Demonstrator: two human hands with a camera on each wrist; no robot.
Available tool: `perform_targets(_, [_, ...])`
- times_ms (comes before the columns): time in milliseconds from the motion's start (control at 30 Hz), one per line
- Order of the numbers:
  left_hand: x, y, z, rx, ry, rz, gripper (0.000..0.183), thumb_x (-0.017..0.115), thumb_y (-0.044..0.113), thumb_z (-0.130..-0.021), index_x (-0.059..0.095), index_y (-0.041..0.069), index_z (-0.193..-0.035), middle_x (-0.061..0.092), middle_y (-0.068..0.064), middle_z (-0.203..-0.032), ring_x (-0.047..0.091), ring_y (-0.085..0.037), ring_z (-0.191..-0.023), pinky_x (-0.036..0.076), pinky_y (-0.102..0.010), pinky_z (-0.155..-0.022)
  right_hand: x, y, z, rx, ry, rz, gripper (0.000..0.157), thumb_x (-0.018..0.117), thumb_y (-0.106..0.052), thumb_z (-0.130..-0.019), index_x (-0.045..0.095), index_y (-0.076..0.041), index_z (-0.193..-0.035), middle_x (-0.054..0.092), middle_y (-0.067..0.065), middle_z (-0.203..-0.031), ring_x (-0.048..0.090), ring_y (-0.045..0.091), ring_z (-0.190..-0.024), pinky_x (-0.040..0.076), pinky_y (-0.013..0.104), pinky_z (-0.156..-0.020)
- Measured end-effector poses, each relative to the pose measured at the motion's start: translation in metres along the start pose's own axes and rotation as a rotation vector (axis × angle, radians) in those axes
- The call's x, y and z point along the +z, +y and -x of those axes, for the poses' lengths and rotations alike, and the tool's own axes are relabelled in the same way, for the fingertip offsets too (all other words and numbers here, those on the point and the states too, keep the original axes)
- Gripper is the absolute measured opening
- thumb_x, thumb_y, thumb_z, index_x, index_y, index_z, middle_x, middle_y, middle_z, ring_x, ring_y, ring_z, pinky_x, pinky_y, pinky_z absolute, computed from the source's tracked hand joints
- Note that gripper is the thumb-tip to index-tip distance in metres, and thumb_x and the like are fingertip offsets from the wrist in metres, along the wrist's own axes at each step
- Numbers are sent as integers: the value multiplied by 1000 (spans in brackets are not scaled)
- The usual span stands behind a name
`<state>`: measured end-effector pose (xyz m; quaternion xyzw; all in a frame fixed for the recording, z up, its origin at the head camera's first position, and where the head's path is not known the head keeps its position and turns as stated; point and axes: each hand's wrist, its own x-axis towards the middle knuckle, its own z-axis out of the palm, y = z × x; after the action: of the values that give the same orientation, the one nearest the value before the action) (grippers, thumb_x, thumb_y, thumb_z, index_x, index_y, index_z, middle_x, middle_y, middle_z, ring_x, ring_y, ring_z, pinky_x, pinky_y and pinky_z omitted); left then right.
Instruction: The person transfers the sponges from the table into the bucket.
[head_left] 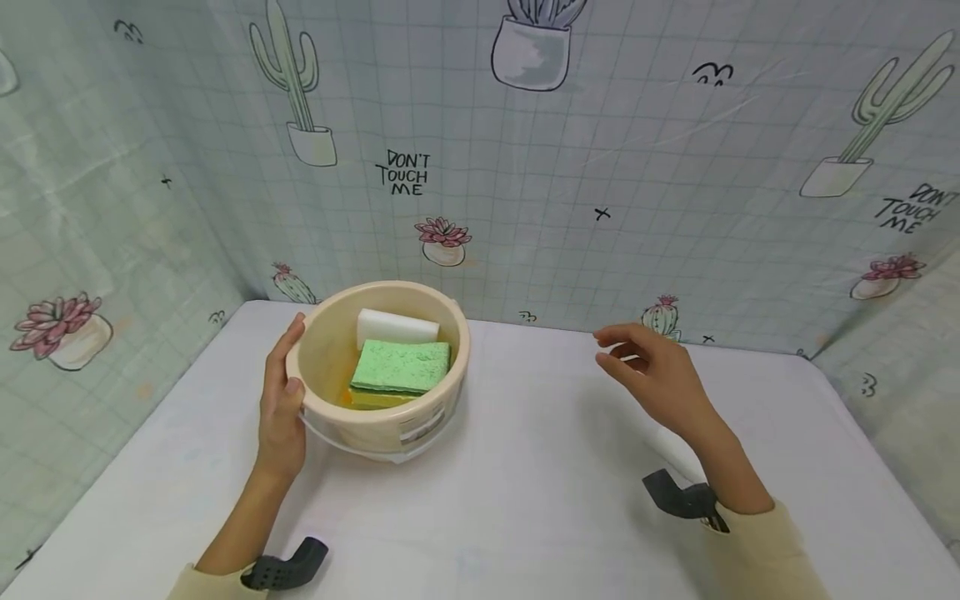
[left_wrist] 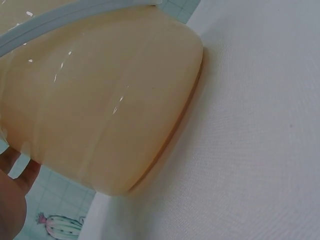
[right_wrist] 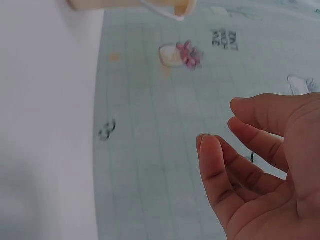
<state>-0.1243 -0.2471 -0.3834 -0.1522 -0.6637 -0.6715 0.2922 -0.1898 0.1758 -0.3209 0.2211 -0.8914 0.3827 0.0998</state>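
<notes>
A cream bucket (head_left: 375,423) with a white handle (head_left: 397,457) stands at the left of the white table. My left hand (head_left: 282,408) holds its left side, thumb near the rim and fingers along the outer wall. In the left wrist view, fingers (left_wrist: 29,175) touch the bucket wall (left_wrist: 110,100). Inside the bucket, a green sponge (head_left: 401,367) lies over a yellow piece (head_left: 378,401), with a white roll (head_left: 397,327) behind them. My right hand (head_left: 652,375) hovers over the table at the right, fingers loosely bent, holding nothing. The right wrist view shows that hand (right_wrist: 265,175) apart from everything.
A white cylindrical thing (head_left: 675,454) lies on the table, partly hidden behind my right forearm. The white table (head_left: 517,500) is bordered by a grid-patterned cloth (head_left: 525,242) with cactus prints at the back and sides. Both wrists carry black mounts (head_left: 288,567).
</notes>
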Motion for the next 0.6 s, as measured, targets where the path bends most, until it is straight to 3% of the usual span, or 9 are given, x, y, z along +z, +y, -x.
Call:
perform_targets(300, [0, -1, 0, 8, -9, -19, 55, 38, 24, -96, 33, 7, -147, 23, -9, -156, 18, -24, -142, 18, -31, -112, -26, 29, 49, 115, 15, 51, 30, 61, -27, -94, 60, -17, -123, 63, 1, -113, 61, -1, -90, 47, 12, -74])
perform_targets(600, [-1, -1, 1, 2, -4, -12, 54, 38, 23, -96, 33, 7, -147, 22, -8, -156, 17, -24, -142, 18, -31, -112, -31, 51, 90, 220, -3, 77, 31, 62, -25, -94, 58, -16, -123, 63, 9, -113, 62, 0, -87, 49, 15, -69])
